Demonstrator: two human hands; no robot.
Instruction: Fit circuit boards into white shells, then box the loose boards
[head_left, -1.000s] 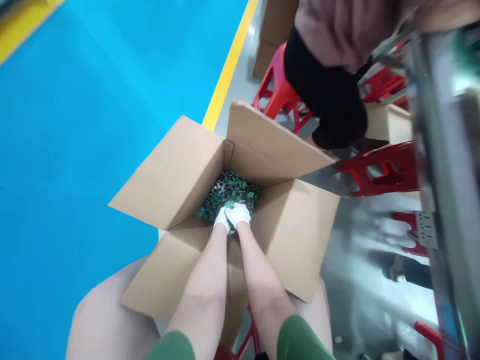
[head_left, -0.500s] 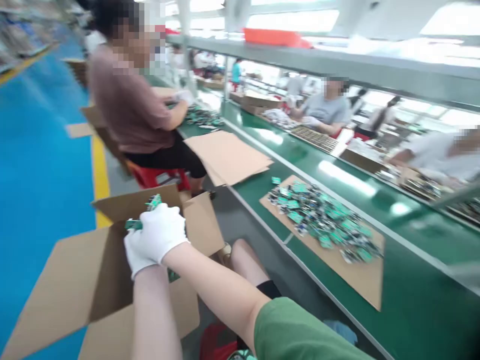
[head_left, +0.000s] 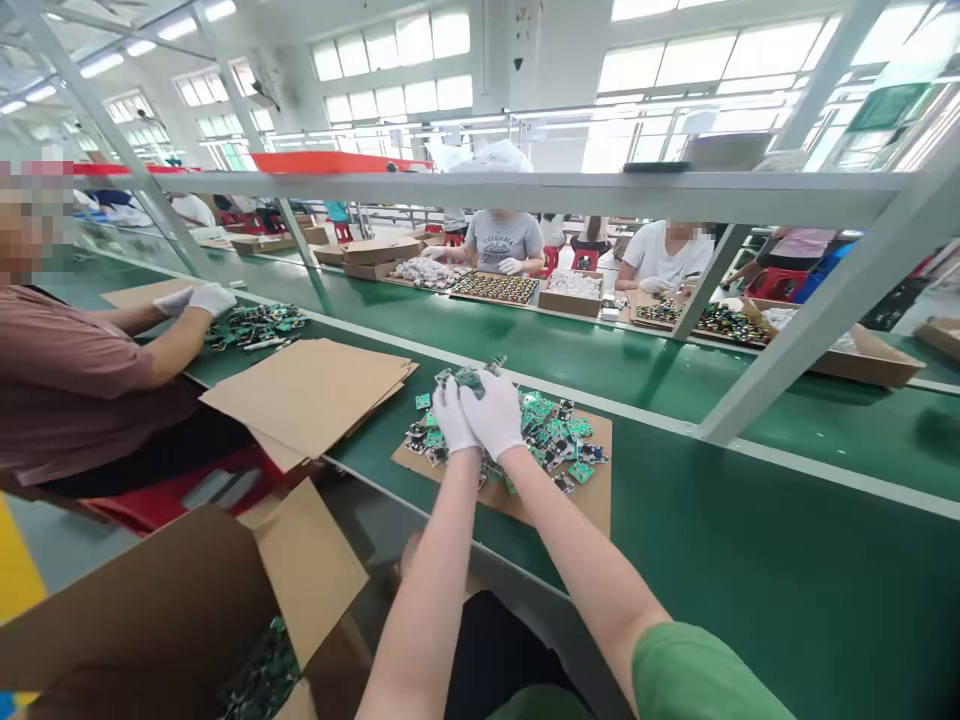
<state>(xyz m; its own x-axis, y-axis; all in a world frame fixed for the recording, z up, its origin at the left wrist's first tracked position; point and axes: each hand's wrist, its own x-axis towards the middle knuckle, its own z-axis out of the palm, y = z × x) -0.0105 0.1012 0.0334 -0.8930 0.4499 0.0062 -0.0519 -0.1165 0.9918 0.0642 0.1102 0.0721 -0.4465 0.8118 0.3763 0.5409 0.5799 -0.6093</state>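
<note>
My two white-gloved hands are side by side over a heap of small green circuit boards spread on a cardboard sheet. Between them they grip a clump of circuit boards, whose edges poke out past the fingers. My left hand closes on the near-left side of the clump. Pressed against it, my right hand holds the other side, with one board sticking up beyond its fingertips. Both palms are hidden from me. At lower left, an open cardboard box has more circuit boards inside.
Flat cardboard sheets lie on the green bench to the left. A co-worker sits there, gloved hands at another board pile. A slanted metal post rises at right. Other people work across the bench.
My hands have moved from above the cardboard box to over the heap on the bench, still holding circuit boards. My view has turned to the right.
</note>
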